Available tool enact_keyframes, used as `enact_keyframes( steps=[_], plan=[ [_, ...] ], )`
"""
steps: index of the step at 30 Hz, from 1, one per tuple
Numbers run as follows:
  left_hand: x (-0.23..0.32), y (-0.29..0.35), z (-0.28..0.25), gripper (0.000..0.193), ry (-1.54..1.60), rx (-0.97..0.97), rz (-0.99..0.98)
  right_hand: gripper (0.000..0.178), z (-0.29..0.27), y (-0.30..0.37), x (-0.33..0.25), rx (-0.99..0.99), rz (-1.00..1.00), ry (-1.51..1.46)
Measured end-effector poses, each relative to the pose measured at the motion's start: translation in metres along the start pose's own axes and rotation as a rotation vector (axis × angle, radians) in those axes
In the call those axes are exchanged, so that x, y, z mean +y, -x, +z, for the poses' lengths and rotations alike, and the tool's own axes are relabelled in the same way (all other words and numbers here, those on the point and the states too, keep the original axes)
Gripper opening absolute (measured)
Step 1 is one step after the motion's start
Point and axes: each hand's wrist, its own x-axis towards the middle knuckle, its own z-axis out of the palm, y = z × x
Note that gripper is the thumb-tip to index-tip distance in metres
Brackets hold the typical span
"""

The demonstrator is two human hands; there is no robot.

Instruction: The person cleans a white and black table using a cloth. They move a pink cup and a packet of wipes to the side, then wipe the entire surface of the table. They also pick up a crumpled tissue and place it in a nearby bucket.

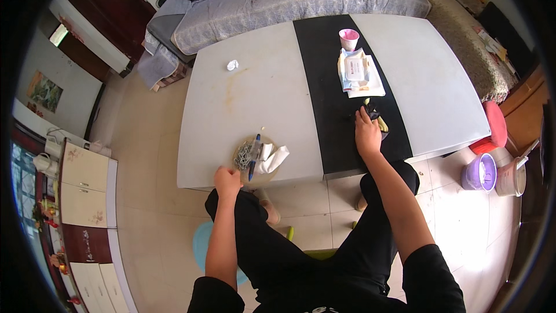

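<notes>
My left hand (228, 181) is closed in a fist at the table's near edge; what it holds, if anything, is hidden. Just beyond it, a pile of small grey metal pieces (242, 155) lies on a yellowish round mat or plate (268, 176). A blue and black pen (253, 161) rests across this, beside white rolled paper or cloth (274, 160). On the table's black strip, my right hand (367, 132) has its fingers curled onto a dark crumpled bundle (372, 111) with yellow-green parts showing. The hand covers some of the bundle, so its kind is unclear.
Past my right hand lie a wet-wipe pack (355, 71) and a pink-lined paper cup (348, 39). Crumpled white paper (232, 65) sits far left on the table (272, 90). A purple bucket (479, 173) and red stool (495, 124) stand at the right; a sofa (278, 0) lines the back.
</notes>
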Motion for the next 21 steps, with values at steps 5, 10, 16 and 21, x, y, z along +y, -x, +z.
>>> enact_keyframes(
  steps=[5,10,16,21],
  plan=[
    [-0.024,0.022,-0.002,0.016,0.449,0.043,-0.183,0.03,0.005,0.002,-0.02,-0.057,-0.187,0.075],
    [-0.043,0.042,0.002,0.017,0.796,-0.156,-0.312,0.033,0.032,-0.016,-0.08,-0.153,-0.517,0.007],
    [-0.045,0.063,0.007,0.008,1.106,-0.146,-0.315,0.036,0.029,-0.052,-0.045,-0.225,-0.393,-0.12],
    [-0.062,0.061,0.012,0.014,1.232,-0.172,-0.282,0.031,0.059,-0.064,-0.072,-0.01,-0.288,-0.192]
  ],
)
